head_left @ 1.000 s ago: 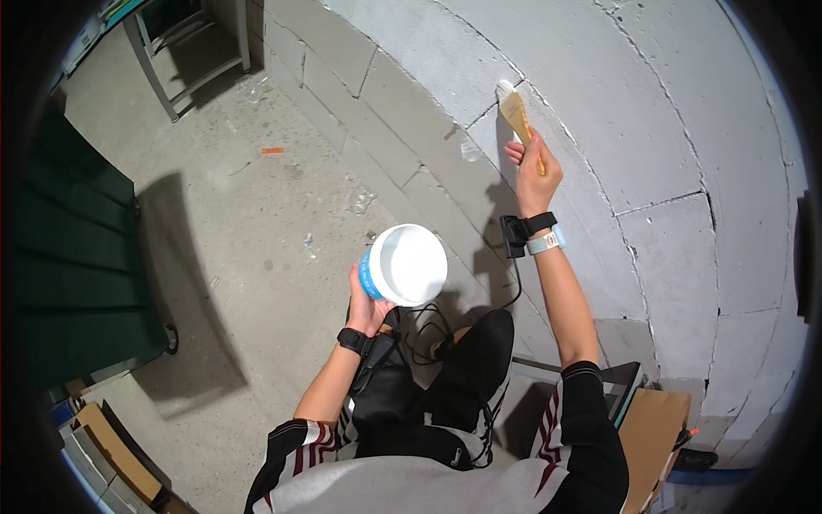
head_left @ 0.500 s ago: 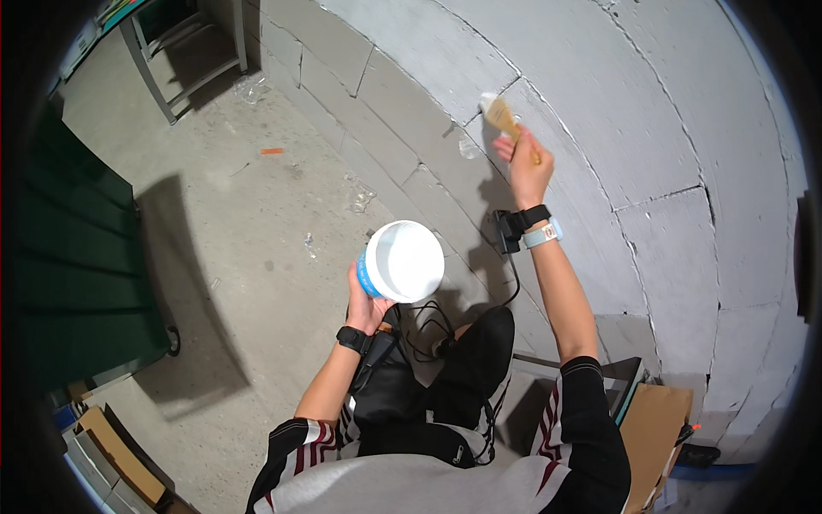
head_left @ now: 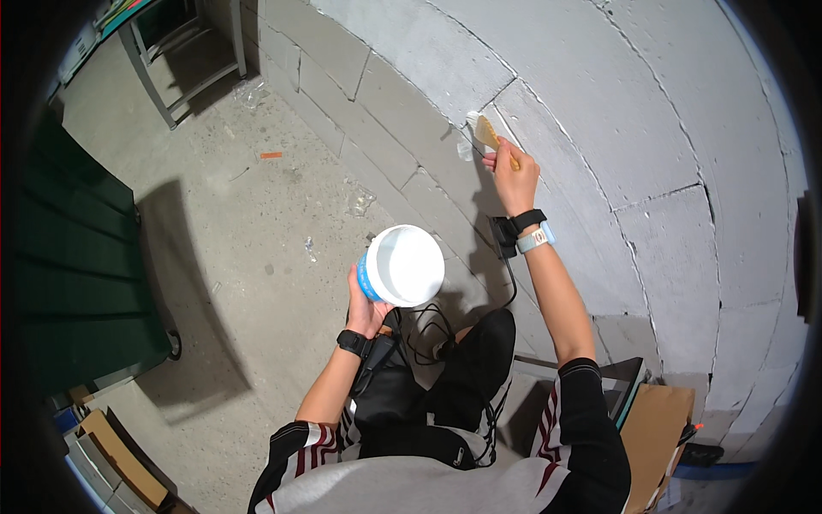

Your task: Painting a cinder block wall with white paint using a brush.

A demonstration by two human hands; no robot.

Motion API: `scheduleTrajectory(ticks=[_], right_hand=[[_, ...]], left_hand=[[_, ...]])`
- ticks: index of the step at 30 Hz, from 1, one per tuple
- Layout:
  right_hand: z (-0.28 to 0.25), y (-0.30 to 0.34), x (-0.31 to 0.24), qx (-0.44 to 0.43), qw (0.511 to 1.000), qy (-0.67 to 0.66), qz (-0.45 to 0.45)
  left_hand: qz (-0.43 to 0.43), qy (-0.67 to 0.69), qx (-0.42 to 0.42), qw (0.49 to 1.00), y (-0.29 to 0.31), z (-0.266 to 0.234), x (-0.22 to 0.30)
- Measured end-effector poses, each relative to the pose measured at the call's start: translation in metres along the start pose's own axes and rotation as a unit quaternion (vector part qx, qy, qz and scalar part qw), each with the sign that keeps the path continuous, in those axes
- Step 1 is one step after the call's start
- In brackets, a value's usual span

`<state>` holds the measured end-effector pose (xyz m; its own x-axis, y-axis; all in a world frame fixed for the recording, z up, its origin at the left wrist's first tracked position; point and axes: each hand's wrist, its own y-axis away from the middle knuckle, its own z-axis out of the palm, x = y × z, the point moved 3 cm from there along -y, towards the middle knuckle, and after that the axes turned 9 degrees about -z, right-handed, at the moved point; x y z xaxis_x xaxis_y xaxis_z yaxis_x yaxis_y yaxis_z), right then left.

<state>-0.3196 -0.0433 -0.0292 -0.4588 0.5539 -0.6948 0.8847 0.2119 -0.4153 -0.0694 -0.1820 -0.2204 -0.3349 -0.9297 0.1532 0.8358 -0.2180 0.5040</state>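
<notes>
My left hand is wrapped round the side of a white plastic bucket with a blue label, tilted so its pale inside shows. White paint seems to coat the inside. At the block wall, my right hand grips the wooden handle of a flat paintbrush. Its white-tipped bristles meet the wall beside a joint between blocks, where a whitish wet patch shows. Upper blocks look white; lower blocks are bare grey.
A dark green wheeled bin stands at the left. A grey metal-legged table is at the far left. Plastic scraps and an orange strip lie on the concrete floor. Black cables hang by my knees, with a cardboard box at lower right.
My right hand has brought the brush down and to the left along the wall, toward the grey lower blocks. The bucket in my left hand has barely moved.
</notes>
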Motion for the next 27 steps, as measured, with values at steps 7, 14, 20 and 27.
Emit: scheduleTrajectory(ticks=[7, 14, 20, 27], right_hand=[[-0.034, -0.019, -0.045, 0.169, 0.969, -0.023, -0.178], [-0.027, 0.008, -0.019, 0.104, 0.988, 0.021, -0.117], [-0.020, -0.005, -0.013, 0.057, 0.996, -0.071, 0.006], [-0.043, -0.017, -0.047, 0.163, 0.968, -0.065, -0.178]], left_hand=[[0.008, 0.004, -0.003, 1.000, -0.004, -0.007, -0.001], [0.006, -0.007, -0.008, 1.000, 0.000, 0.003, 0.001], [0.010, 0.000, -0.004, 1.000, -0.003, -0.004, -0.001], [0.005, 0.007, -0.012, 1.000, -0.008, -0.008, -0.002]])
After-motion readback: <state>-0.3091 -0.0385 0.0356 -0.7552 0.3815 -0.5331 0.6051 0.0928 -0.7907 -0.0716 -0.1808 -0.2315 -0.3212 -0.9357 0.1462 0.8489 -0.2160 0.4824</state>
